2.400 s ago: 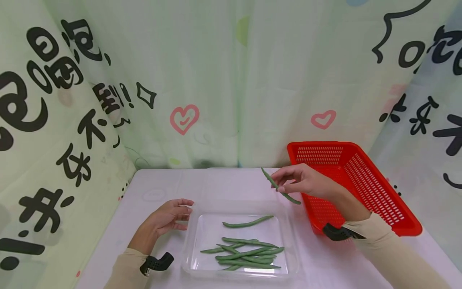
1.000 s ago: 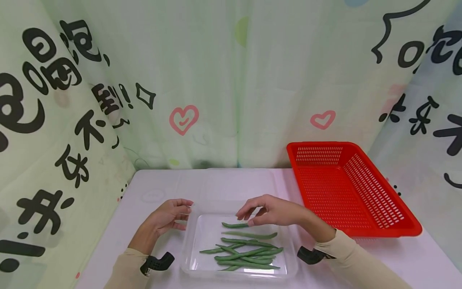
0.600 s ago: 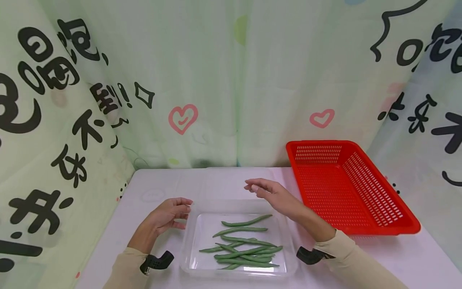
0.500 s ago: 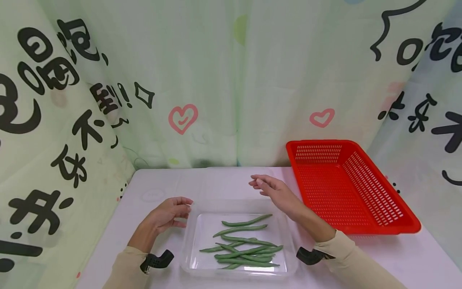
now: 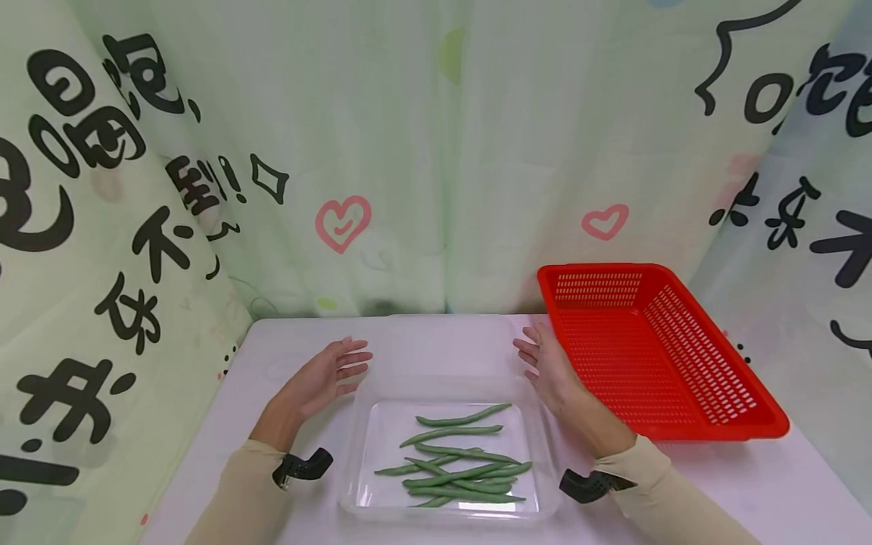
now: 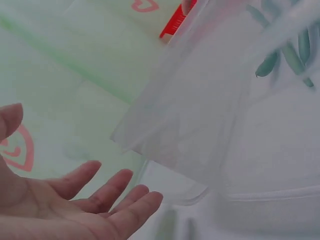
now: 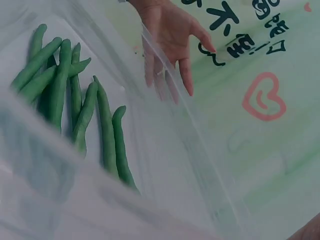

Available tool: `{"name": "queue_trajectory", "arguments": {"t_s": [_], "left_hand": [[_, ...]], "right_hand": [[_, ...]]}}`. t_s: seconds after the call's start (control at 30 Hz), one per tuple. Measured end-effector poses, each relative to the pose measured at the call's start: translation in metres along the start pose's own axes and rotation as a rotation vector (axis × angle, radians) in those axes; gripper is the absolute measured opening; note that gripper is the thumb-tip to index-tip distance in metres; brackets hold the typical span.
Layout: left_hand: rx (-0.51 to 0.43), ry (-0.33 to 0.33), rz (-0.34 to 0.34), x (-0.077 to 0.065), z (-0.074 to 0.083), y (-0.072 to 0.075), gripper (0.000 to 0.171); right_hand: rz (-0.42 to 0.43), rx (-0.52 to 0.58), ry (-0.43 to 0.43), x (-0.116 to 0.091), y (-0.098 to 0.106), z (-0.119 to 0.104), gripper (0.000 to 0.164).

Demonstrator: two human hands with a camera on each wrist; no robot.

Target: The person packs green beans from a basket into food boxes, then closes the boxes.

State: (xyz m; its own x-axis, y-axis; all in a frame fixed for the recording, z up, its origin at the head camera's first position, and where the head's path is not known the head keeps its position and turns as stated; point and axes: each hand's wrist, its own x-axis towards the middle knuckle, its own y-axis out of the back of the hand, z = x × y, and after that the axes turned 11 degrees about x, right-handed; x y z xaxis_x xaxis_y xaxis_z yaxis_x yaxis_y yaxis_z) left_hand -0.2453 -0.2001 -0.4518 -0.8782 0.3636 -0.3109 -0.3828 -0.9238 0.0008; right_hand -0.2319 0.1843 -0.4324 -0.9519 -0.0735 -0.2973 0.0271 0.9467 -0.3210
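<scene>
Several green beans [image 5: 470,477] lie in a clear plastic container [image 5: 450,516] at the table's front; most form a loose pile, with two lying apart behind it. My left hand [image 5: 327,378] hovers by the container's far left corner, fingers spread and holding nothing; the left wrist view shows its palm [image 6: 65,205] turned up. On the other side, my right hand [image 5: 555,375] is between the container and the red basket, fingers extended and nothing in them. In the right wrist view the beans [image 7: 62,85] show through the container's wall, and only a sliver of the right hand appears.
A red perforated plastic basket [image 5: 654,363] with no beans in it stands at the right of the white-covered table [image 5: 300,341]. Pale green curtains [image 5: 409,136] with black lettering and pink hearts hang behind and at both sides.
My right hand carried a green bean from near the basket, laid it in the container and let go, then moved back right. My left hand has left the container's left rim, moving away from me.
</scene>
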Motion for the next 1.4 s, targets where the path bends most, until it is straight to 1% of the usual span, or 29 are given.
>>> {"name": "queue_trajectory", "arguments": {"t_s": [0.07,0.13,0.27,0.4,0.5,0.67,0.73,0.83,0.93,1.1,1.27,1.4], "left_hand": [[-0.060,-0.006,-0.017,0.004,-0.001,0.001,0.069],[-0.099,-0.007,-0.030,0.008,-0.003,0.001,0.073],[-0.129,0.000,-0.045,0.017,-0.008,0.000,0.081],[-0.143,0.012,-0.049,0.024,-0.012,-0.001,0.086],[-0.168,0.026,-0.033,0.025,-0.013,-0.002,0.090],[-0.181,0.039,-0.010,0.023,-0.011,-0.003,0.092],[-0.188,0.041,-0.004,0.022,-0.009,-0.002,0.090],[-0.204,0.026,0.001,0.020,-0.005,0.000,0.086],[-0.223,-0.002,0.010,0.018,0.000,0.002,0.085],[-0.203,-0.038,0.025,0.013,0.011,0.005,0.085],[-0.171,-0.084,0.046,0.007,0.022,0.007,0.082],[-0.116,-0.096,0.060,0.000,0.031,0.007,0.086]], "right_hand": [[0.018,0.016,-0.009,0.001,0.001,0.003,0.078],[0.036,0.029,-0.001,0.000,0.001,0.006,0.076],[0.059,0.043,0.020,0.000,0.002,0.011,0.071],[0.081,0.019,-0.013,0.001,0.002,0.014,0.070],[0.085,0.000,-0.045,0.002,0.000,0.014,0.071],[0.081,-0.005,-0.080,0.002,-0.001,0.014,0.082],[0.081,0.006,-0.085,0.002,-0.001,0.015,0.083],[0.077,0.023,-0.079,0.001,-0.001,0.013,0.082],[0.057,0.047,-0.059,0.000,0.000,0.010,0.080],[0.001,0.058,-0.019,0.001,0.000,0.003,0.081],[-0.033,0.021,0.030,0.000,-0.001,-0.003,0.081],[-0.035,-0.020,0.068,-0.002,0.000,-0.009,0.079]]}}
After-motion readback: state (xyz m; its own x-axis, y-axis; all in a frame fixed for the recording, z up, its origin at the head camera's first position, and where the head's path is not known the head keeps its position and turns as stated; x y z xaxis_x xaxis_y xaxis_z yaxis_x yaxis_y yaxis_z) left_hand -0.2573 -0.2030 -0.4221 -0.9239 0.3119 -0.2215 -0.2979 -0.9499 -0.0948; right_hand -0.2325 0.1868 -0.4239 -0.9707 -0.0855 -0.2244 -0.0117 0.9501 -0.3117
